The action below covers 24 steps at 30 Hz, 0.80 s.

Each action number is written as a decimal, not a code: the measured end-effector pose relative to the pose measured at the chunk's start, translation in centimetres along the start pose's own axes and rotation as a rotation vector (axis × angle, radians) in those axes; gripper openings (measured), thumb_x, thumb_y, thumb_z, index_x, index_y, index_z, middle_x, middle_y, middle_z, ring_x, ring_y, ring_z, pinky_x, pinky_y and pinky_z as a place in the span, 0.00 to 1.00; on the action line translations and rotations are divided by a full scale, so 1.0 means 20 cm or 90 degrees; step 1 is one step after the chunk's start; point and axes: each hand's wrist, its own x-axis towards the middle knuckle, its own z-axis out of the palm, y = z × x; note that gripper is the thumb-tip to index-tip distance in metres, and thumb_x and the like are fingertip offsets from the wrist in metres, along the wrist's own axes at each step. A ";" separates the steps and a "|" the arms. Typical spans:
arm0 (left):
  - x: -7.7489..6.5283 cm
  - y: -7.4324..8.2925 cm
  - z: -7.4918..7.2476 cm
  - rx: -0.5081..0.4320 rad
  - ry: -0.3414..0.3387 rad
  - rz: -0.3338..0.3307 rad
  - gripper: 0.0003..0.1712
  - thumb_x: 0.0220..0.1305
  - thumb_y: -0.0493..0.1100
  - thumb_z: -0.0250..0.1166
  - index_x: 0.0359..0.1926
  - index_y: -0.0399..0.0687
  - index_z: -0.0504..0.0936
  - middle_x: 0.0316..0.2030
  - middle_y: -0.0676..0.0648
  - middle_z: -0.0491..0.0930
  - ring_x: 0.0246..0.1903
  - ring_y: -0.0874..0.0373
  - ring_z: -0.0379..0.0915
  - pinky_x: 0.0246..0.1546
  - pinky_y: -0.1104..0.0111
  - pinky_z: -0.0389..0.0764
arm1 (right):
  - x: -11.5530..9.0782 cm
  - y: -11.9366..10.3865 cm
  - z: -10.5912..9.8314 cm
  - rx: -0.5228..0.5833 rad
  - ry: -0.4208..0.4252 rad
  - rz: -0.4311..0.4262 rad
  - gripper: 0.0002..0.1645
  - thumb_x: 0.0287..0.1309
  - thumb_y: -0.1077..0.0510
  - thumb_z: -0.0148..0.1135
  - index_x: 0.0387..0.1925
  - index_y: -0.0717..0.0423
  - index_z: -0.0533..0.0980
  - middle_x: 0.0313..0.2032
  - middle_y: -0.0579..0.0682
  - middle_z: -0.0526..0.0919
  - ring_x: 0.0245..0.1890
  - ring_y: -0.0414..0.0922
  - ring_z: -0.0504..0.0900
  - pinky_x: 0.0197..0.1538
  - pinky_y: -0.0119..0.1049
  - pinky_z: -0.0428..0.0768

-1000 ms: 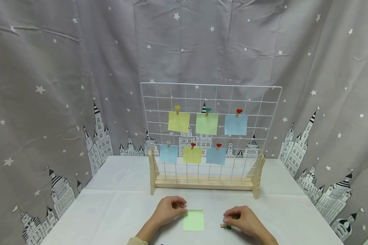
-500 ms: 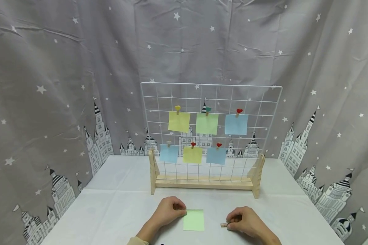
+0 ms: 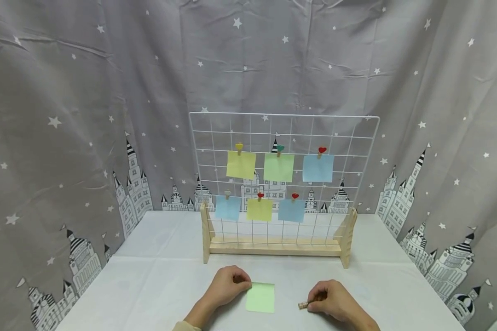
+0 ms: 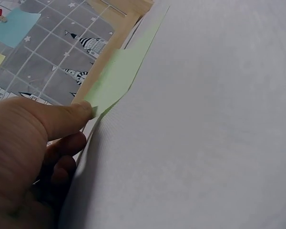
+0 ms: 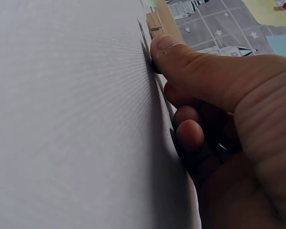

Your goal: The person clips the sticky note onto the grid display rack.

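My left hand point(image 3: 228, 286) pinches the upper left corner of a pale green sticky note point(image 3: 260, 298). In the left wrist view the thumb lies over that corner, and the note point(image 4: 115, 76) bends up a little from the cloth there. To the right, my right hand point(image 3: 333, 301) holds a small wooden clothespin point(image 3: 303, 305) between thumb and fingers. Only the wooden end of the clothespin point(image 5: 155, 23) sticks out past the thumb in the right wrist view; its other end is hidden by the fingers.
Behind the hands stands a white wire grid point(image 3: 286, 134) on a wooden base point(image 3: 275, 248). Several notes hang on it in two rows from heart clothespins, among them a yellow note point(image 3: 241, 164) and a blue note point(image 3: 318, 168). White cloth point(image 3: 149, 285) covers the table.
My right hand has closed its thumb and fingers on the clothespin, whose green heart was visible earlier and is now covered. The green note's corner has lifted and shifted slightly in my left hand.
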 end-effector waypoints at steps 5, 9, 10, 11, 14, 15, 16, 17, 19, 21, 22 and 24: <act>0.00 0.00 0.00 -0.010 0.006 -0.005 0.03 0.55 0.50 0.69 0.29 0.61 0.84 0.25 0.61 0.78 0.25 0.67 0.69 0.27 0.74 0.71 | -0.01 0.00 0.00 0.032 -0.008 -0.003 0.11 0.44 0.48 0.73 0.29 0.47 0.82 0.26 0.44 0.81 0.22 0.36 0.74 0.23 0.30 0.74; 0.01 0.01 0.00 -0.017 0.014 -0.006 0.04 0.56 0.51 0.68 0.29 0.59 0.83 0.25 0.61 0.79 0.25 0.67 0.70 0.27 0.74 0.72 | 0.00 0.00 -0.01 0.057 0.001 -0.009 0.11 0.47 0.48 0.72 0.31 0.48 0.82 0.30 0.45 0.84 0.28 0.38 0.78 0.30 0.30 0.77; 0.02 0.01 -0.01 -0.018 0.016 -0.006 0.04 0.57 0.50 0.68 0.30 0.59 0.83 0.25 0.61 0.79 0.25 0.66 0.71 0.27 0.74 0.72 | 0.00 0.00 -0.01 0.062 0.007 -0.010 0.11 0.47 0.49 0.71 0.31 0.49 0.82 0.31 0.45 0.84 0.29 0.38 0.80 0.32 0.30 0.78; 0.02 0.01 -0.01 -0.019 0.018 -0.007 0.05 0.57 0.51 0.68 0.30 0.58 0.83 0.25 0.61 0.79 0.25 0.67 0.71 0.27 0.74 0.72 | 0.00 0.00 -0.01 0.066 0.011 -0.011 0.11 0.48 0.49 0.71 0.31 0.50 0.82 0.31 0.45 0.85 0.30 0.39 0.80 0.33 0.30 0.78; 0.03 0.02 -0.01 -0.020 0.016 -0.008 0.05 0.57 0.51 0.67 0.30 0.58 0.83 0.25 0.61 0.79 0.25 0.67 0.72 0.28 0.74 0.73 | 0.01 0.00 -0.02 0.073 0.022 -0.005 0.11 0.48 0.51 0.71 0.32 0.51 0.81 0.32 0.45 0.85 0.31 0.39 0.81 0.33 0.30 0.79; 0.04 0.02 -0.01 -0.021 0.014 -0.008 0.05 0.57 0.50 0.67 0.30 0.58 0.83 0.25 0.61 0.79 0.25 0.67 0.73 0.28 0.74 0.73 | 0.01 0.00 -0.02 0.076 0.024 0.000 0.10 0.48 0.51 0.71 0.32 0.51 0.80 0.32 0.45 0.85 0.30 0.39 0.81 0.32 0.30 0.79; 0.04 0.03 -0.01 -0.022 0.010 -0.008 0.05 0.57 0.50 0.67 0.31 0.57 0.83 0.25 0.61 0.80 0.26 0.67 0.73 0.28 0.73 0.73 | 0.01 0.00 -0.02 0.076 0.025 0.005 0.10 0.49 0.52 0.71 0.32 0.51 0.80 0.31 0.46 0.85 0.29 0.39 0.80 0.31 0.31 0.79; 0.04 0.03 -0.01 -0.023 0.006 -0.008 0.05 0.57 0.50 0.67 0.31 0.57 0.83 0.25 0.61 0.80 0.26 0.66 0.73 0.28 0.73 0.73 | 0.00 -0.01 -0.02 0.076 0.026 0.010 0.10 0.49 0.52 0.71 0.32 0.51 0.80 0.31 0.46 0.84 0.28 0.39 0.80 0.31 0.31 0.78; 0.05 0.04 -0.01 -0.026 -0.001 -0.006 0.05 0.58 0.50 0.67 0.31 0.57 0.84 0.26 0.61 0.80 0.26 0.66 0.73 0.28 0.73 0.74 | 0.00 -0.01 -0.02 0.073 0.029 0.014 0.10 0.49 0.52 0.71 0.32 0.50 0.80 0.31 0.46 0.84 0.27 0.39 0.79 0.30 0.32 0.78; 0.06 0.06 -0.02 -0.028 -0.006 -0.004 0.05 0.58 0.50 0.67 0.32 0.56 0.84 0.26 0.61 0.80 0.26 0.66 0.73 0.27 0.73 0.74 | 0.01 -0.01 -0.02 0.068 0.028 0.012 0.10 0.50 0.51 0.70 0.33 0.49 0.80 0.32 0.45 0.84 0.26 0.40 0.79 0.29 0.32 0.78; 0.07 0.06 -0.02 -0.028 -0.007 -0.003 0.05 0.58 0.50 0.67 0.32 0.56 0.84 0.26 0.61 0.80 0.26 0.66 0.73 0.27 0.72 0.74 | 0.01 -0.01 -0.02 0.063 0.027 0.011 0.10 0.51 0.50 0.69 0.34 0.48 0.81 0.32 0.45 0.84 0.26 0.39 0.79 0.29 0.32 0.78; 0.08 0.07 -0.02 -0.029 -0.009 -0.003 0.05 0.58 0.50 0.67 0.32 0.56 0.84 0.26 0.61 0.80 0.26 0.65 0.73 0.27 0.72 0.74 | 0.02 -0.02 -0.03 0.060 0.023 0.009 0.11 0.52 0.48 0.68 0.35 0.48 0.81 0.34 0.45 0.84 0.27 0.40 0.79 0.28 0.33 0.78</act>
